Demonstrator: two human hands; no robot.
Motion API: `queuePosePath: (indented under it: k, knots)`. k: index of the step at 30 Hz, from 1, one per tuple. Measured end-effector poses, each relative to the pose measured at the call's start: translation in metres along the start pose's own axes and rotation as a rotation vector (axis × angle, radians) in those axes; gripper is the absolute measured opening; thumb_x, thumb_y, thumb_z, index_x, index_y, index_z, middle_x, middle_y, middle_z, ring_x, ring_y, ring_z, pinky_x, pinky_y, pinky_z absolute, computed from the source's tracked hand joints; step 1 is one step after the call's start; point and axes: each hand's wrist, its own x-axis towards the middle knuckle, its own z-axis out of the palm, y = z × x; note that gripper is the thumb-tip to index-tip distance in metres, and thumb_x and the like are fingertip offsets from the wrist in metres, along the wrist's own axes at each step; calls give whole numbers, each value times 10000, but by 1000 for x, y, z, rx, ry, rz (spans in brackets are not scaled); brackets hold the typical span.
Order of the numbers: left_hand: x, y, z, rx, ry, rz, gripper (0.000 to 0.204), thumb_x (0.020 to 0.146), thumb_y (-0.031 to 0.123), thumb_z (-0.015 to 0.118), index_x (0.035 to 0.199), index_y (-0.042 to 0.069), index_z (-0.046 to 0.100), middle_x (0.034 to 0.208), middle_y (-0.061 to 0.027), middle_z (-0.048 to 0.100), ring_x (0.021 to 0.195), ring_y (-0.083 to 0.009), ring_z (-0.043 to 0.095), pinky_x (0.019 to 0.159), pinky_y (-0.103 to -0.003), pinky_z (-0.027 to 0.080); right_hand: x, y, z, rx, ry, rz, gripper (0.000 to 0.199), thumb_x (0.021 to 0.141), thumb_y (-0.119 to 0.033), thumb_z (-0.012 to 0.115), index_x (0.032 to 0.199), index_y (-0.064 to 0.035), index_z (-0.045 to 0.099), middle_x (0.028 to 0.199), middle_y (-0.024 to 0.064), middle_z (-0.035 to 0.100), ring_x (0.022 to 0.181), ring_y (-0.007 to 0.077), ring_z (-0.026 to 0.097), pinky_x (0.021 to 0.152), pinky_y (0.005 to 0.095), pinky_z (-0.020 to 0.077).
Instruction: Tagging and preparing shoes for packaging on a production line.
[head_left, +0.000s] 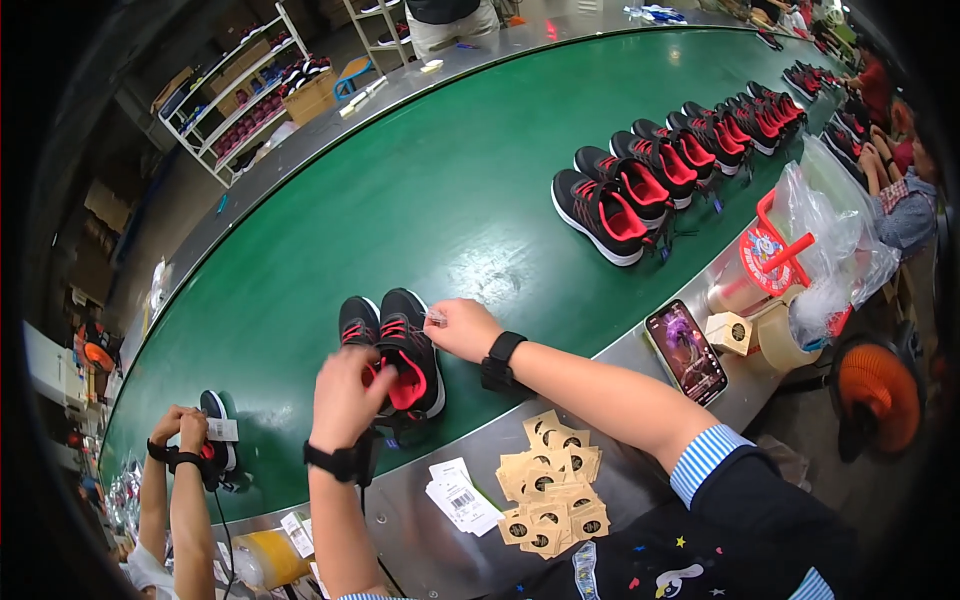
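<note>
A pair of black sneakers with red laces and red lining stands before me on the green belt: a left shoe (357,318) and a right shoe (405,335). My left hand (345,393) is over the collar of the left shoe, its thumb near the right shoe's opening. Its fingers are smeared and partly hidden, so their grip is unclear. Beside the right shoe's laces, my right hand (465,328) pinches a small clear plastic piece (435,318). On the metal ledge lie a pile of brown square cards with black round marks (550,485) and a stack of white tags (463,498).
A row of similar sneakers (650,175) stands at the far right. A phone (686,350), a small stack of cards (729,333) and a large cup (765,262) are on the right ledge. At left, a co-worker's hands (180,428) handle another shoe (218,440). An orange fan (878,395) stands at right.
</note>
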Motion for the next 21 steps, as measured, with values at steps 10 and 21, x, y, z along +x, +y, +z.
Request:
queuePosePath:
  k: [10,21]
  knots:
    - [35,-38,38,86,35,-14,176,733,196,572,716,30,629,710,-112,533,742,-285,516,658,-394,406,25,5,57,-248,80,-79,131,675,-162,524,664,-53,595,671,194,579,676,367,568,624,458,455]
    - [40,-69,49,-377,-131,-454,173,707,129,612,793,-20,631,654,-76,506,612,-175,516,583,-301,406,17,-13,66,-272,-13,-38,113,696,-119,523,719,-43,604,737,176,604,738,333,586,667,421,465]
